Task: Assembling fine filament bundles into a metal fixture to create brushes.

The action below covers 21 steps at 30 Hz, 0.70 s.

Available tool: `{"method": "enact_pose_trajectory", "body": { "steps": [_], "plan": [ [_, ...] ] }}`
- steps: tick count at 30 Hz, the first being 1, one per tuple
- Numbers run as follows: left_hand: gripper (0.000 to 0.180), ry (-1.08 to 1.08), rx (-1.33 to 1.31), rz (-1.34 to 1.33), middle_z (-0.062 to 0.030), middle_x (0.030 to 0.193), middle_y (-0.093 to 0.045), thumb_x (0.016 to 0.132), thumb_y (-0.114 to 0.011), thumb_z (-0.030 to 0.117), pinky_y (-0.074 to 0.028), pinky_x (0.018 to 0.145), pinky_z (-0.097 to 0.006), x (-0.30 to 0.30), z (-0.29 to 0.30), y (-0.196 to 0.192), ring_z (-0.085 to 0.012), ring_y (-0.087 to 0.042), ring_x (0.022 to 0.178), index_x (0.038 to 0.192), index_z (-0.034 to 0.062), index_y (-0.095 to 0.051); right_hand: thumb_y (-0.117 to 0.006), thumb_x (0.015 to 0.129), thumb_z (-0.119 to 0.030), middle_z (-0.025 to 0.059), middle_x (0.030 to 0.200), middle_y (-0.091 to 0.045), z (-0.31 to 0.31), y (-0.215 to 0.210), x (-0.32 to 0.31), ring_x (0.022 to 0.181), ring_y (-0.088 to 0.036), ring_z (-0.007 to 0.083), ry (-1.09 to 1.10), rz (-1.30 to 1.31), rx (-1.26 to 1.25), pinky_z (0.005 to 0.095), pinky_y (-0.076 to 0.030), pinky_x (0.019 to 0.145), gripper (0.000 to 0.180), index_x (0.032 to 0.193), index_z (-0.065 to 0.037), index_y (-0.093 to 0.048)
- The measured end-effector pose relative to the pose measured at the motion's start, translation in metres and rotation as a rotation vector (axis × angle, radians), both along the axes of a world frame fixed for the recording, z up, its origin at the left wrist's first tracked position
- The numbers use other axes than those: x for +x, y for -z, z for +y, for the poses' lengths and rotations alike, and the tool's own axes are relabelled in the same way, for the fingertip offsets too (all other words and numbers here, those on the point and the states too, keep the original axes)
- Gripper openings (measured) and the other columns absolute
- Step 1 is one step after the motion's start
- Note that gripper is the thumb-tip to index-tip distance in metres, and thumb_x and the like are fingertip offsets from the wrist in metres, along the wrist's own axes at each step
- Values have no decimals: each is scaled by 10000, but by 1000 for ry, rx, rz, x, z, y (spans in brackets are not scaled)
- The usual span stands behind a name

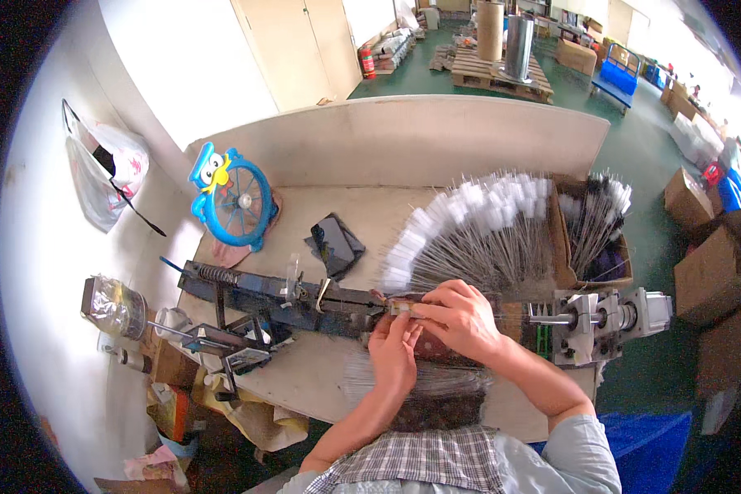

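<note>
At the middle of a long dark machine bed [255,290], my two hands meet with their fingers pinched close together. My left hand [393,357] comes from below, thumb and fingertips closed. From the right, my right hand [463,319] curls its fingers over the same spot. A small whitish piece [400,308] shows between the fingertips; its kind is too small to make out. Just beyond the hands, many white-bristled wire brushes [477,214] lie fanned out, heads pointing away. Thin wires [461,382] lie in a bundle on my near side, partly under my arms.
A shaft unit with a motor [652,316] stands at the right end. A cardboard box [561,235] of dark-tipped brushes sits behind it. At the left are a blue duck-shaped fan [245,202], a dark phone-like slab [336,243] and a metal frame [222,346]. A raised board [403,136] edges the table's far side.
</note>
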<state>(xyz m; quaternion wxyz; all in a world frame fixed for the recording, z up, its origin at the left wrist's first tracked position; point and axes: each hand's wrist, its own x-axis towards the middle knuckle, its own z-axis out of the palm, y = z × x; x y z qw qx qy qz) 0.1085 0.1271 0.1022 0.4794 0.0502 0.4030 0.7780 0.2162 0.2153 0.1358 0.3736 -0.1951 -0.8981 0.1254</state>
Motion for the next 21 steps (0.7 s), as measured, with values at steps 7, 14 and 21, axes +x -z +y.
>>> {"method": "enact_pose_trajectory", "body": {
  "steps": [7, 14, 21],
  "plan": [
    [116, -8, 2, -22, -70, 958, -599, 862, -552, 73, -483, 794, -285, -5, 0, 9, -151, -591, 880, 968, 26, -538, -691, 669, -169, 25, 907, -619, -11, 2, -13, 888, -569, 226, 12, -2, -61, 355, -482, 750, 260, 925, -128, -678],
    [112, -5, 30, -112, -27, 913, -594, 881, -521, 144, -467, 772, -272, -4, 0, 13, -125, -579, 842, 938, 52, -553, -713, 666, -167, 42, 936, -623, -11, -2, -15, 884, -573, 233, -2, -16, -77, 351, -487, 757, 264, 923, -109, -690],
    [168, 4, 55, -206, -38, 931, -581, 906, -478, 201, -441, 818, -311, -7, -1, 12, -154, -566, 908, 958, 48, -524, -690, 684, -180, 32, 930, -618, -12, 1, -23, 883, -568, 226, 11, -6, -95, 351, -479, 753, 251, 929, -124, -685]
  ]
}}
